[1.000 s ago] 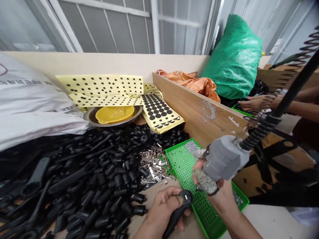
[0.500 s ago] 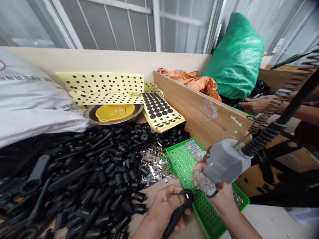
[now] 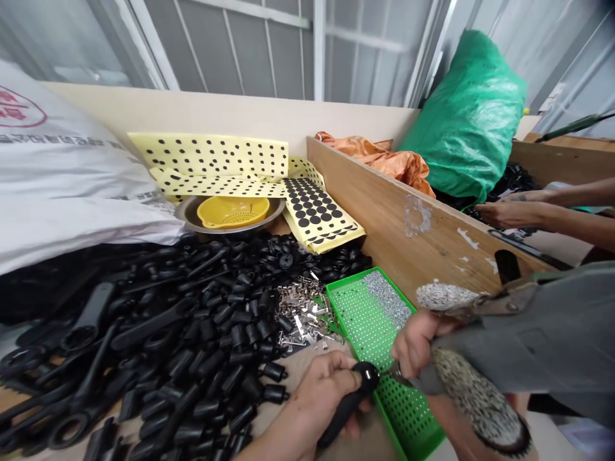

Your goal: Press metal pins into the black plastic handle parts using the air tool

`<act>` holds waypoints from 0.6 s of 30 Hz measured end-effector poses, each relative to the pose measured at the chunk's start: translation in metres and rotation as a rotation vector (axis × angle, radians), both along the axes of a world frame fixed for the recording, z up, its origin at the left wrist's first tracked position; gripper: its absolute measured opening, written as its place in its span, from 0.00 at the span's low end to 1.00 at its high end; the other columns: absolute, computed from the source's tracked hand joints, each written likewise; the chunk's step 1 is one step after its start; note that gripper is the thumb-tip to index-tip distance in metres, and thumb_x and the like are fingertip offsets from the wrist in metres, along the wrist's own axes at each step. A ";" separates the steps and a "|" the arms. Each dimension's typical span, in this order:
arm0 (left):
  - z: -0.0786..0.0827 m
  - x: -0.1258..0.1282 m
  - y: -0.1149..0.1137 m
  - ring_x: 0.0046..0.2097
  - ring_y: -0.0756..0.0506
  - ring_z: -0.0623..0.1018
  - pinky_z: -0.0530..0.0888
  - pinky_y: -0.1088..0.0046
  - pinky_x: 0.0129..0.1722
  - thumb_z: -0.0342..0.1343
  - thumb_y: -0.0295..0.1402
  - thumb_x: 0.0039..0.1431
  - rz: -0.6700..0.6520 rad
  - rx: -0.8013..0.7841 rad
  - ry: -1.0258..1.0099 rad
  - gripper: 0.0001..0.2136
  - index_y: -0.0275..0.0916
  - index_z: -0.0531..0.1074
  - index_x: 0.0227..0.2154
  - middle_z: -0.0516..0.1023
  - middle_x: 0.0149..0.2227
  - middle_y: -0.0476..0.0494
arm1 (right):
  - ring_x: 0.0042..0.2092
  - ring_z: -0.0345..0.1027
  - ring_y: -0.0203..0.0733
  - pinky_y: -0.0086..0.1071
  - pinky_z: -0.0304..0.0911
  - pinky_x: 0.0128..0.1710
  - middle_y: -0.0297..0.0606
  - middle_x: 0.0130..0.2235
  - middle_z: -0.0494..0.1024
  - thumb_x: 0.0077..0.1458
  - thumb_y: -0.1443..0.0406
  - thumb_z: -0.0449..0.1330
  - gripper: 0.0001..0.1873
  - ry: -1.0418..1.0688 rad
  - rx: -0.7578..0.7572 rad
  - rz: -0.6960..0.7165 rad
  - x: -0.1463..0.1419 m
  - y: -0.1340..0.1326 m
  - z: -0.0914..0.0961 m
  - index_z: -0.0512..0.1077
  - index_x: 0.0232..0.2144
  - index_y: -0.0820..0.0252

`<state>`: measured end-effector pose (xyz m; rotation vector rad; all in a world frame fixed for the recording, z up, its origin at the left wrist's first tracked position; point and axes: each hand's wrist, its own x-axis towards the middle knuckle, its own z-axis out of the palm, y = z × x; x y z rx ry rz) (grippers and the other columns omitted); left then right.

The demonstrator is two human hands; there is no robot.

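Observation:
My left hand (image 3: 319, 394) grips a black plastic handle (image 3: 346, 404) by its round head, the long end slanting down toward me. Closed round a grey power screwdriver (image 3: 523, 333), my right hand (image 3: 414, 342) points its thin metal tip at the side of that round head. The tip appears to touch the head; exact contact is hard to make out. Speckled fabric pieces (image 3: 475, 400) lie along the tool beside my fingers. Below both hands is a green perforated tray (image 3: 353, 314) with small silver screws (image 3: 389, 296) along its right side.
Black cylindrical parts (image 3: 235, 336) and long black handles (image 3: 91, 314) heap up on the left, beside silver metal clips (image 3: 307, 314). Behind stand a yellow colander (image 3: 233, 212) and dotted yellow sheets (image 3: 211, 157). A wooden divider (image 3: 375, 192) separates another person's hands (image 3: 514, 208).
The screwdriver has swung from upright to lying nearly level, its tip now at the round head of the handle. My left hand keeps its hold. The view has shifted slightly left.

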<state>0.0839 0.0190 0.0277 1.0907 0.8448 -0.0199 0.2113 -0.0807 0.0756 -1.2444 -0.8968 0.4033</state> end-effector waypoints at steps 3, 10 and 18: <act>-0.001 0.000 -0.001 0.12 0.53 0.68 0.56 0.82 0.10 0.54 0.40 0.38 -0.002 -0.002 -0.005 0.14 0.37 0.66 0.28 0.78 0.21 0.45 | 0.27 0.65 0.46 0.36 0.63 0.26 0.35 0.20 0.67 0.42 0.42 0.59 0.24 0.011 0.015 -0.013 -0.006 0.001 0.001 0.71 0.26 0.56; 0.003 0.001 0.000 0.12 0.53 0.67 0.57 0.82 0.11 0.54 0.39 0.37 -0.001 -0.003 0.015 0.14 0.37 0.67 0.28 0.77 0.20 0.45 | 0.25 0.63 0.43 0.36 0.63 0.25 0.34 0.20 0.66 0.45 0.41 0.57 0.25 0.058 0.035 0.015 -0.014 0.009 0.011 0.69 0.24 0.56; -0.002 0.002 -0.001 0.12 0.54 0.66 0.57 0.82 0.10 0.54 0.40 0.38 0.002 -0.009 -0.030 0.13 0.37 0.67 0.26 0.76 0.18 0.46 | 0.19 0.55 0.39 0.34 0.59 0.18 0.33 0.18 0.61 0.48 0.39 0.50 0.28 0.111 0.032 0.090 -0.018 0.014 0.011 0.64 0.17 0.54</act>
